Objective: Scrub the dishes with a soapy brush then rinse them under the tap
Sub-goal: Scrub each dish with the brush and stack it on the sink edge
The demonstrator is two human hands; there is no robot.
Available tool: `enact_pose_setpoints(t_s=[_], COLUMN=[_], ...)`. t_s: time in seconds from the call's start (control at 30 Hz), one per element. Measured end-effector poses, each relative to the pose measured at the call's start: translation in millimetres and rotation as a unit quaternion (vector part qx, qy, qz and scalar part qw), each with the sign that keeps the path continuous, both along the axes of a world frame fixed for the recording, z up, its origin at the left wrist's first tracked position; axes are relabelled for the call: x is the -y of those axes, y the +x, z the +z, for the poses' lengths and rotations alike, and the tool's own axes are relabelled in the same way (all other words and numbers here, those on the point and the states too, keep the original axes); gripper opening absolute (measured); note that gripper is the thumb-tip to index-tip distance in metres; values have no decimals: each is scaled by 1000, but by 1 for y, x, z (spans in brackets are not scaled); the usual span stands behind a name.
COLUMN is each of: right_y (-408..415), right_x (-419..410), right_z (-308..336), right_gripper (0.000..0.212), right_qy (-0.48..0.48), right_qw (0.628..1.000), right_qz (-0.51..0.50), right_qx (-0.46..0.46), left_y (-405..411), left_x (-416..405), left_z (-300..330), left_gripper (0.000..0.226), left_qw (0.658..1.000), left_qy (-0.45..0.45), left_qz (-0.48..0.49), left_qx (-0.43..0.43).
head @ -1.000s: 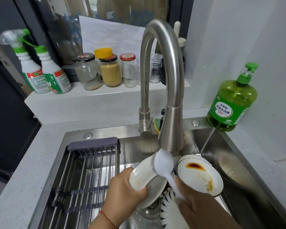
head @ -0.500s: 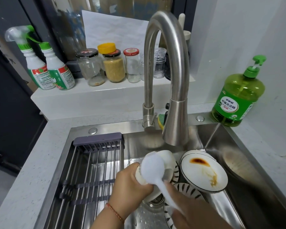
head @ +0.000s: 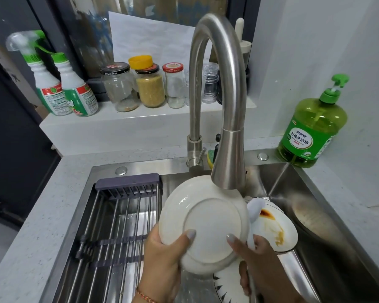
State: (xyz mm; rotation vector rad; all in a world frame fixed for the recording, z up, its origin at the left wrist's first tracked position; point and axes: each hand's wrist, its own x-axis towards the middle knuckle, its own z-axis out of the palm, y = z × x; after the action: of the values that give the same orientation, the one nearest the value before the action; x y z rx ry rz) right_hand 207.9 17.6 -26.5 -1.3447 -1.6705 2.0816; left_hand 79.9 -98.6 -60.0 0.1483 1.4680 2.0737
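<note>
**Off-task stuff round my sink**

On the ledge in front of me: 2 spray bottles (head: 53, 84) far left, then glass jars, one w/ yellow grains (head: 151, 88) and a yellow lid on top. Slatted drying rack (head: 118, 215) spans the sink's left half. Green-yellow sponge (head: 211, 157) just behind the faucet base.

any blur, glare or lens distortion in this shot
Head view: wide-angle bending curves the counter edge and the wall lines; soft highlights streak the tap and the sink wall; the spray bottle top at far left and the pan look smeared; the plate and the hands are fairly sharp.
</note>
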Motion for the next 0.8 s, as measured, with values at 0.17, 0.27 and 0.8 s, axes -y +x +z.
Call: enact_pose_setpoints(t_s=[0.17,0.27,0.8], right_y=[6,11,5], right_x=[-4,-10,-39], right_z=[9,21,38], right_gripper=[60,73,23], right_qy=[78,167,335], right_qw=[997,983,933], right_qz=[-10,60,108], right_qx=[10,34,76], left_y=[-6,-20,-41], left_x=[11,15,17], left_z=[-2,5,26], left_gripper=[91,77,57], left_qw=[995,987,956], left_qy=[24,1,-161], left_qz=[-84,-155,-103], left_qx=[41,33,-220])
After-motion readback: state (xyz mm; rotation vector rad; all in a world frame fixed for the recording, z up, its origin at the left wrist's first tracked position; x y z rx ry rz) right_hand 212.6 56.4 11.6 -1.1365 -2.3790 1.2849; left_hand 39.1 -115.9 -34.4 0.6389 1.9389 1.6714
